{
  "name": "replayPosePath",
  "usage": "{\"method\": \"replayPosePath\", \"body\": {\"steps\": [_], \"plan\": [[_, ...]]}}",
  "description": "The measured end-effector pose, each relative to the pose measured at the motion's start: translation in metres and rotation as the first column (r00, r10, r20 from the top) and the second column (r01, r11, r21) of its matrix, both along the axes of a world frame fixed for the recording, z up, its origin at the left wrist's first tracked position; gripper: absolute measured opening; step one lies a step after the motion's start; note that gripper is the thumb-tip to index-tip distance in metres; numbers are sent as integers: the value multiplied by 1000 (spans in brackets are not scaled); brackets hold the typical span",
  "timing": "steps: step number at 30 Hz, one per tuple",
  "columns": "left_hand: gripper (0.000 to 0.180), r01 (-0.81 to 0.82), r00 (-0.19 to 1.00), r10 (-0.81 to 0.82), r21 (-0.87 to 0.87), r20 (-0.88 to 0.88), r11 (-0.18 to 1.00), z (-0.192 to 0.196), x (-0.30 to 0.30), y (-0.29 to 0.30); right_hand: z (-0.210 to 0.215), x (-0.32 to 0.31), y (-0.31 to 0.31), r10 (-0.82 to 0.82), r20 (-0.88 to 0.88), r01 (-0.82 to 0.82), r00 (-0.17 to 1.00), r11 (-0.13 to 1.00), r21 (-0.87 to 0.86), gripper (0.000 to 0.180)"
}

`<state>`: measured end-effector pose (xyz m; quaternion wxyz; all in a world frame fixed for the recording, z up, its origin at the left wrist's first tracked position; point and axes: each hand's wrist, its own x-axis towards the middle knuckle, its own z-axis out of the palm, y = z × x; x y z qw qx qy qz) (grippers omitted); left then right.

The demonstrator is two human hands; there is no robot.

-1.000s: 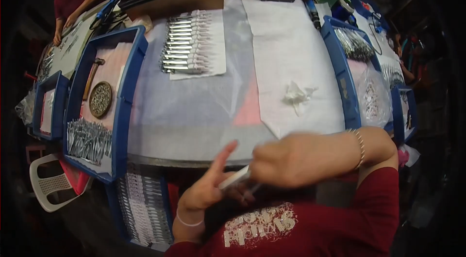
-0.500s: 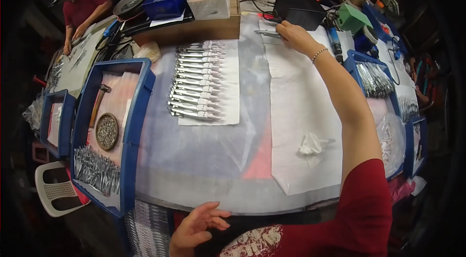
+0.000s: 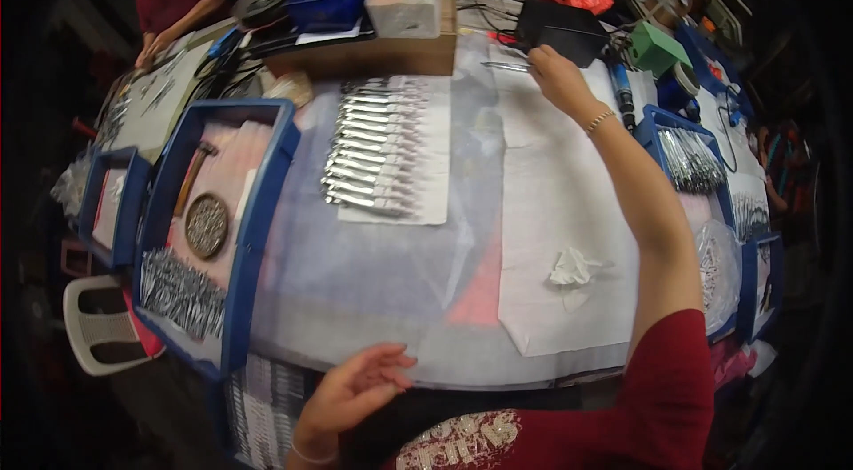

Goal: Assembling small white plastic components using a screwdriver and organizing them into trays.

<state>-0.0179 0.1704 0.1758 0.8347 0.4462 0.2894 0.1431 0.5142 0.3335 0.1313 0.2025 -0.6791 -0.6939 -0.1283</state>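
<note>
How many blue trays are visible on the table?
4: a large tray at left, a smaller one beyond it, one at right holding metal tools, another below; more may be hidden.

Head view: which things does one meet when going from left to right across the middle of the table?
Blue tray with a round metal disc → row of metal tools on white paper → crumpled tissue → right forearm → blue tray of metal pieces.
</note>
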Motion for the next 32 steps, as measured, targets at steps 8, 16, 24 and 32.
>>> {"method": "replayPosePath", "body": {"steps": [8, 16, 24, 32], "plan": [[25, -143, 925, 355, 744, -133, 652, 18, 24, 76, 109, -172, -201, 277, -279, -393, 920, 668, -632, 23], [23, 144, 923, 383, 962, -47, -230, -43, 84, 164, 24, -263, -412, -77, -590, -538, 804, 327, -777, 27], [21, 144, 928, 372, 945, -27, -292, -43, 108, 191, -50, -284, -473, -463, -437, 37, 771, 717, -696, 27], [30, 351, 861, 488, 861, -142, -368, -43, 182, 282, -78, -273, -477, -376, -329, 17, 866, 679, -734, 43]]}}
